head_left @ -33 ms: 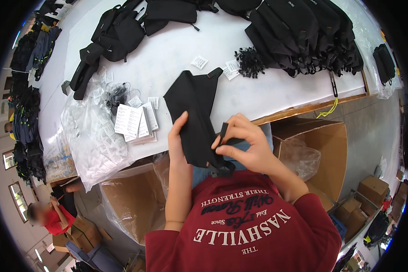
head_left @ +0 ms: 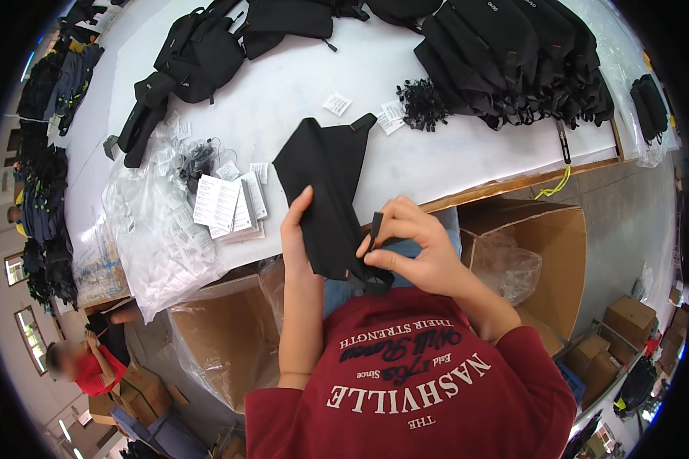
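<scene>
A black fabric bag (head_left: 325,183) is held up over the table's front edge, its upper part lying above the white tabletop (head_left: 406,164). My left hand (head_left: 297,237) grips its left side, the thumb against the cloth and the other fingers hidden beneath. At the bag's right edge, my right hand (head_left: 417,241) pinches a short black pull tab (head_left: 376,226) between thumb and fingers. Whether the tab is attached to the bag I cannot tell. A black strap end (head_left: 379,283) hangs at the bag's near end, close to my shirt.
White printed cards (head_left: 220,205) and a clear plastic bag (head_left: 164,237) lie at left. Small black pulls (head_left: 421,105) are heaped beside stacked black bags (head_left: 513,61). More black bags (head_left: 199,61) lie far left. Open cartons (head_left: 543,252) stand below the table edge. Another person (head_left: 92,367) sits at lower left.
The bag and my left hand have shifted very slightly to the left. My right hand has barely moved and still pinches the pull tab.
</scene>
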`<act>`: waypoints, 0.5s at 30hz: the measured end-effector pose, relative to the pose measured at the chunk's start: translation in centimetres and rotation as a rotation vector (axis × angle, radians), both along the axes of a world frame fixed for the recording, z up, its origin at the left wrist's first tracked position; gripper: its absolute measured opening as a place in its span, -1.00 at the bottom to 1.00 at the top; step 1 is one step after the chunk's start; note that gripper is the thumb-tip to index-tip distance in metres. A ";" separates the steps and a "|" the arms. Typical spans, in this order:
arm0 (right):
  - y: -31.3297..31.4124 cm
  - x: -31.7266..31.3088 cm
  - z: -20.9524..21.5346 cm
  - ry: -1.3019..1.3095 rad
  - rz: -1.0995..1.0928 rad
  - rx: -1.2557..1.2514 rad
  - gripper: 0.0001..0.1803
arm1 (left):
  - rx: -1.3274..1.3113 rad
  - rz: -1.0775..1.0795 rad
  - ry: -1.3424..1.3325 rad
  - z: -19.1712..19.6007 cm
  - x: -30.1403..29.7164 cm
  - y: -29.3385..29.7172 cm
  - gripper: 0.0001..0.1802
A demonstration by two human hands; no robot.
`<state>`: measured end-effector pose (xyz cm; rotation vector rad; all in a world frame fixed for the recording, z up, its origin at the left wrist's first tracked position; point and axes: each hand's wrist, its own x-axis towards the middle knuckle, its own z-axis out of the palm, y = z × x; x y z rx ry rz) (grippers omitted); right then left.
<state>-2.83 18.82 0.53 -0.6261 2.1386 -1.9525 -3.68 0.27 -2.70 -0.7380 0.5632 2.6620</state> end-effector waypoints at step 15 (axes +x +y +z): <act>1.7 -1.9 0.3 0.736 -0.016 0.477 -0.51 | -0.659 0.053 0.184 2.0 1.5 0.4 -0.61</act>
